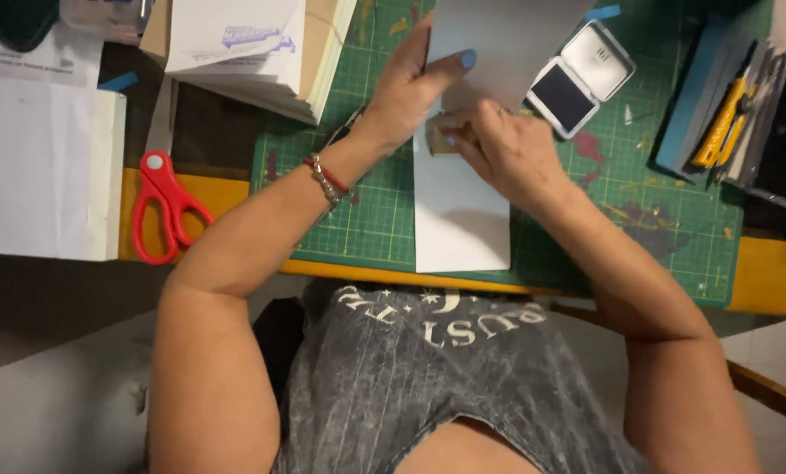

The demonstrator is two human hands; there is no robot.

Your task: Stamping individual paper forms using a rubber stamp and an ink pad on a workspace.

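Grey shirt cloth and two bare forearms are filling the bottom of the view, nearest the lens, and both arms are reaching away toward the bench (766,281). The right hand (507,149) is curling its fingers shut around a small wooden stamp block (439,138), pressing it down on a white sheet of paper (460,219). The left hand (408,88) is lying flat beside it, thumb stretched across the sheet's upper part, pinning the paper without gripping anything I can make out. The block is sitting directly under the right grip and just to the right of the left palm, so the right hand is the nearer one. The sheet's long axis is running away from the person, from the bench's near edge up between the two hands.

Spreading outward, the paper is resting on a green cutting mat (674,219). One open ink pad (579,79), lid tipped back, is lying just right of the hands. One pair of red scissors (166,206) is lying well off to the left on the yellow bench edge. One stack of envelopes (252,48) is standing behind the left hand, and a cluster of tools with yellow handles (727,123) is lying at the far right; I cannot count them surely.
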